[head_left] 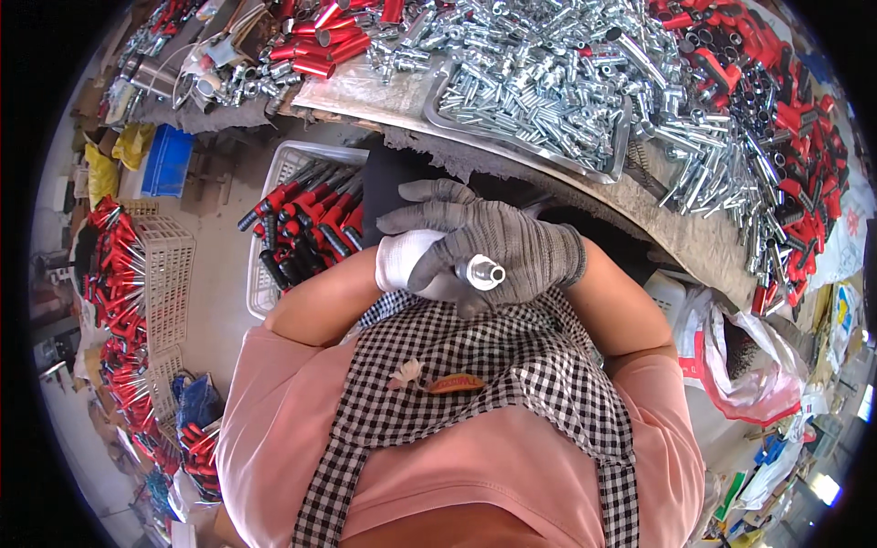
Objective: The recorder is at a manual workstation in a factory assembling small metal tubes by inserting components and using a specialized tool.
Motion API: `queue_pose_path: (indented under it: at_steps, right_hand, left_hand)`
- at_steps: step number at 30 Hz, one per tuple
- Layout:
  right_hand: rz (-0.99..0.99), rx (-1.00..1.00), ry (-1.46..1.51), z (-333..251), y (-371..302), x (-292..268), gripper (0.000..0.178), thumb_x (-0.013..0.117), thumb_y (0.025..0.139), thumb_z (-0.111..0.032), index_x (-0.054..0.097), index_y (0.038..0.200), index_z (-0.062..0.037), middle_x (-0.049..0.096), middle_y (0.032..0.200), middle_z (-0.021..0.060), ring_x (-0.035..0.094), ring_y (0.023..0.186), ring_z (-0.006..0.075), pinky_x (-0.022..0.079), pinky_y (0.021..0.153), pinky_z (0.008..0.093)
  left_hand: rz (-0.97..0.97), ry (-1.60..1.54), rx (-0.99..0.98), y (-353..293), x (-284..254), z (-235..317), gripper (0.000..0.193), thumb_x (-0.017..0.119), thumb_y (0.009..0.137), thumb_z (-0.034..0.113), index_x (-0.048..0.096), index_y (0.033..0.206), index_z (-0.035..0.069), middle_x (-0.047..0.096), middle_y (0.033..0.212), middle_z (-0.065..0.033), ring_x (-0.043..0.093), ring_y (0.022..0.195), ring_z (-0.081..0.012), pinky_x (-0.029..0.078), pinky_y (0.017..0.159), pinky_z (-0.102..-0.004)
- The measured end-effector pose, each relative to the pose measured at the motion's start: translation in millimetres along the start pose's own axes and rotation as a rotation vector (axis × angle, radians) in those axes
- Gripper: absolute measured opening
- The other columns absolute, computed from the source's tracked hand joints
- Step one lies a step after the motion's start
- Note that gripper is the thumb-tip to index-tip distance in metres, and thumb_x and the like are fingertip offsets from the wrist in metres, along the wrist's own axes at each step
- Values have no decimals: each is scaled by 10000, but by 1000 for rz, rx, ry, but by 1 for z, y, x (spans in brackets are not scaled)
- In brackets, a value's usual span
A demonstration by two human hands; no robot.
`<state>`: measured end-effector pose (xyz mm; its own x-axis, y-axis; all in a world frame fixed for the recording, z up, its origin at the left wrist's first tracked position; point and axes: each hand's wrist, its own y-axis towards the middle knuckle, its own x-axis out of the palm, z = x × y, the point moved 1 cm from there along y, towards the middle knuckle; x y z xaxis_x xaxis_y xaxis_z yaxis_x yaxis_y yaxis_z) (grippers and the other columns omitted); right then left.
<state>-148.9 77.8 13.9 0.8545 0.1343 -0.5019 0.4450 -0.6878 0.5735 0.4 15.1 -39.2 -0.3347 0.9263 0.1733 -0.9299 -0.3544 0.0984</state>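
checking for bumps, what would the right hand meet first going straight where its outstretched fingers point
Heading left in the picture, the right hand would probably meet the red-and-black tools in the white basket first. They may lie lower, though, so it could pass above them; depth is unclear.

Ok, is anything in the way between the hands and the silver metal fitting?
Nothing visible: the silver metal fitting sits right at the gloved right hand, its end uncovered and facing the camera. The right hand overlaps the left hand, so I can't tell how each one grips it.
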Motion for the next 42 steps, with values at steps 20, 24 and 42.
queue_pose_path:
  at_steps: [20,24,42]
  right_hand:
    - [-68,279,290,-21,4,-35,604,890,503,-561,735,900,-133,494,1413,213,420,1328,418,304,1101,533]
    - [-43,90,171,-13,-6,-30,432,889,510,-433,718,795,-158,554,1340,223,410,1329,419,303,1096,521]
    - [594,420,56,-6,-14,-15,385,916,540,-273,679,808,-128,615,1157,107,579,1080,305,455,947,428]
  left_hand:
    - [-46,-237,-5,36,34,-20,530,823,713,176,613,1172,14,579,1284,-171,466,1300,-197,340,1109,-355]
    - [-82,-48,235,41,30,-20,565,830,710,152,590,1201,13,552,1305,-153,435,1318,-198,324,1123,-345]
    - [-4,633,296,69,1,26,496,736,725,101,603,1189,-15,678,1028,-177,669,985,-271,560,753,-339]
